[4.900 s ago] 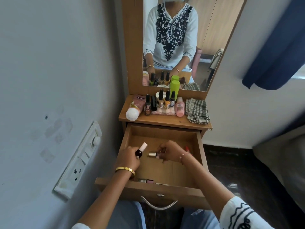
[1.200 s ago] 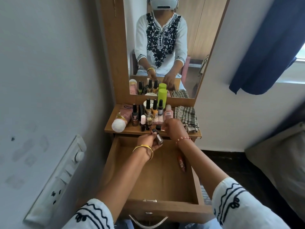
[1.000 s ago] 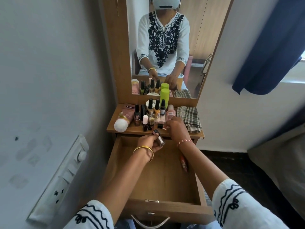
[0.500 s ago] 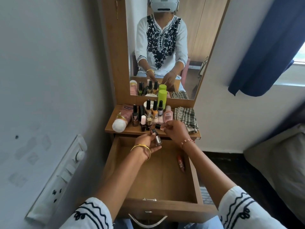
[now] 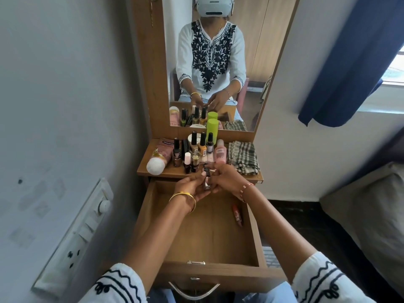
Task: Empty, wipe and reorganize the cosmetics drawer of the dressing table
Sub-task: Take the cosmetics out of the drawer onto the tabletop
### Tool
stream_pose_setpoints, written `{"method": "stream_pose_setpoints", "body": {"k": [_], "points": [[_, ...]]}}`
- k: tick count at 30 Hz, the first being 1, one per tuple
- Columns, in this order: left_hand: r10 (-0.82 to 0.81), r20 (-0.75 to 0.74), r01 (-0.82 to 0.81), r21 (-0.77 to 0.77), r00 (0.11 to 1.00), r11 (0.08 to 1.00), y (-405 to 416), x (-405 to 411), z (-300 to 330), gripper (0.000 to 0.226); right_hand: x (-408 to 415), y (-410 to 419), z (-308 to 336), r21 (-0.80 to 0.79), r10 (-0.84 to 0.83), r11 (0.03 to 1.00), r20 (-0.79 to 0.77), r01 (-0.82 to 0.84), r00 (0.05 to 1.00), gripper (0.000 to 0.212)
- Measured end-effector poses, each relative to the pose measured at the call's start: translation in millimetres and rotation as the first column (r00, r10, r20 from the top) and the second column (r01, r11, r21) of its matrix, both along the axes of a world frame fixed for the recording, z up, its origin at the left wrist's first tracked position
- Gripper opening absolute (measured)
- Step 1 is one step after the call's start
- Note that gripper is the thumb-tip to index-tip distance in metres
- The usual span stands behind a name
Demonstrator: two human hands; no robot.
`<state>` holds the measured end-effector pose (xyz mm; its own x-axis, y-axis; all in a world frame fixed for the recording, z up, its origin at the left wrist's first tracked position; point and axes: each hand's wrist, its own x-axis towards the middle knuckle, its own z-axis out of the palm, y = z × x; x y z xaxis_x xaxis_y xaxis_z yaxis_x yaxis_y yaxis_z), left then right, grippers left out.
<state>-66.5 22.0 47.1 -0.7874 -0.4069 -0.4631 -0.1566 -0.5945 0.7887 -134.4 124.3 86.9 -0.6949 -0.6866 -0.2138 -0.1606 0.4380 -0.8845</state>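
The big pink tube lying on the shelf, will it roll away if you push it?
The pink tube lies on its side with a round white cap, so a sideways push would probably roll it. The nail polish bottles beside it might stop it, or tip. It looks like soft plastic, so likely squashy.

Head view, close, looking down into open drawer (image 5: pixel 196 232).

The open drawer (image 5: pixel 150 217) is below the shelf (image 5: pixel 218 175), where the bottles (image 5: pixel 197 147) stand left of the cloth (image 5: pixel 243 156), before the mirror (image 5: pixel 258 62).
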Motion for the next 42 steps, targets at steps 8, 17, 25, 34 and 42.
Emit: {"method": "stream_pose_setpoints", "body": {"k": [8, 17, 25, 34, 42], "points": [[0.104, -0.054, -0.103, 0.016, 0.993, 0.995, 4.5, -3.0, 3.0, 0.016, -12.5, -1.3, 5.7, -0.18, -0.137, 0.97, 0.153, 0.164, 0.979, 0.032], [0.071, 0.141, -0.074, 0.013, 0.987, 0.997, 3.8, -2.9, -5.2, 0.031, -52.9, -26.1, 15.8, -0.165, -0.454, 0.891, -0.338, 0.423, 0.824, 0.033], [0.05, 0.181, -0.039, -0.067, 0.982, 0.997, 1.6, -3.5, -7.6, 0.029, -55.0, -43.1, 5.3, -0.028, -0.301, 0.942, -0.517, 0.335, 0.802, 0.033], [0.031, 0.186, -0.023, -0.046, 0.982, 0.999, 2.7, -3.2, -10.3, 0.025, -52.7, -42.8, 1.0, -0.005, -0.277, 0.946, -0.53, 0.324, 0.801, 0.041], [0.027, 0.215, -0.015, -0.058, 0.976, 0.998, 2.5, -2.2, -9.8, 0.025, -57.5, -42.9, -1.2, -0.007, -0.283, 0.944, -0.525, 0.329, 0.802, 0.044]]}}
